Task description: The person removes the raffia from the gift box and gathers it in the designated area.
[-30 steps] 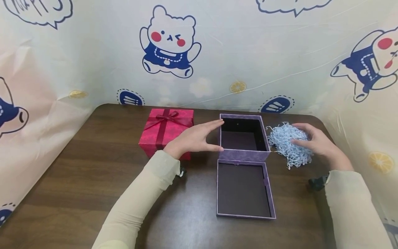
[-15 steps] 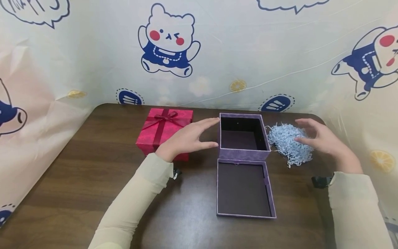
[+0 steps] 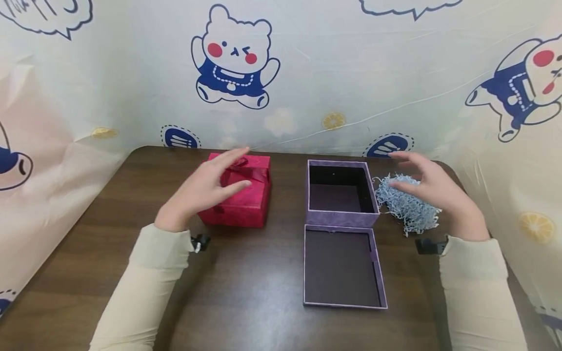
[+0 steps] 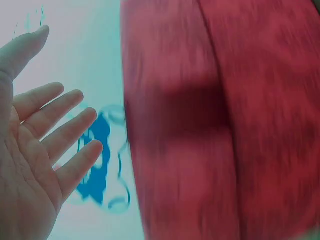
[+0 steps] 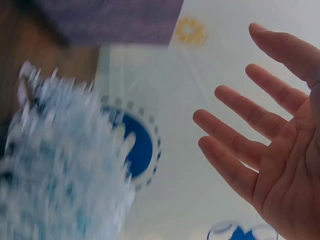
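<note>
In the head view my left hand point(image 3: 204, 190), fingers spread and holding nothing, is raised in front of the red gift box point(image 3: 248, 209) with its dark red ribbon bow. That box looms large and blurred in the left wrist view, beside the bare palm point(image 4: 30, 165). My right hand point(image 3: 434, 190) hovers above the heap of light blue shredded paper point(image 3: 408, 209), with its fingers apart and nothing in them. Left of the paper stands an open purple box point(image 3: 342, 218) with a dark interior. Its purple-edged lid point(image 3: 344, 268) lies inside up just in front of it.
Everything stands on a dark wooden table point(image 3: 246, 297). Behind it hangs a pale sheet point(image 3: 307, 63) printed with cartoon bears, which also runs down both sides. A small black device point(image 3: 430, 246) is strapped at the right wrist.
My left hand has left the purple box's side and moved left to the red box. The right hand has lifted off the paper and shifted slightly left. The boxes and paper stay put.
</note>
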`<state>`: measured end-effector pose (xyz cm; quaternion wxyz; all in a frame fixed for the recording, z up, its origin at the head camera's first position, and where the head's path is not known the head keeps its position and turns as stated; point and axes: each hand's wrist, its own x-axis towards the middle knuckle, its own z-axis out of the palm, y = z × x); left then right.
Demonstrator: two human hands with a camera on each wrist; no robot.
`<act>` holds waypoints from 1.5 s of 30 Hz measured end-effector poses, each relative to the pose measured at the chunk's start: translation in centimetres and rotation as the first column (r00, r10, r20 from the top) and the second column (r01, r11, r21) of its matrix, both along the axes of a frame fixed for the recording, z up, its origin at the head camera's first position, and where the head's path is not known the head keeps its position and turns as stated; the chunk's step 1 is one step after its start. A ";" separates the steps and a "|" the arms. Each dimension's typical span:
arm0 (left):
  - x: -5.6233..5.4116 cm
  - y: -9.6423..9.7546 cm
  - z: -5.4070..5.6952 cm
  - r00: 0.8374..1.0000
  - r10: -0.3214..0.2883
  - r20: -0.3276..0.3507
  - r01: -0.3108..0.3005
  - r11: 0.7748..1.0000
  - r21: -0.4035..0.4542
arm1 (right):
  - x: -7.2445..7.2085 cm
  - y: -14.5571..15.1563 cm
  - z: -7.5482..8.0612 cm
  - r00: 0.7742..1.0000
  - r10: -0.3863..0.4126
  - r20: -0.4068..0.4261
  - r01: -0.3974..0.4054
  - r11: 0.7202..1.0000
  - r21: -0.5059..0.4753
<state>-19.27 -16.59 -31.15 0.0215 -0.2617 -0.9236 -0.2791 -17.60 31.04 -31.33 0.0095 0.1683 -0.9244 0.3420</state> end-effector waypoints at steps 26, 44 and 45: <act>0.8 -10.6 -3.1 0.954 0.241 0.176 -0.246 0.969 0.007 | -4.3 -15.5 -0.9 0.932 0.359 0.056 -0.344 0.921 -0.184; 0.0 -9.5 -5.0 0.936 0.151 0.318 -0.169 0.985 0.029 | -6.2 -20.8 -2.9 0.890 0.431 0.146 -0.411 0.899 -0.149; 0.0 -9.4 -5.1 0.935 0.149 0.321 -0.168 0.985 0.033 | -6.2 -20.9 -3.0 0.890 0.432 0.148 -0.412 0.900 -0.143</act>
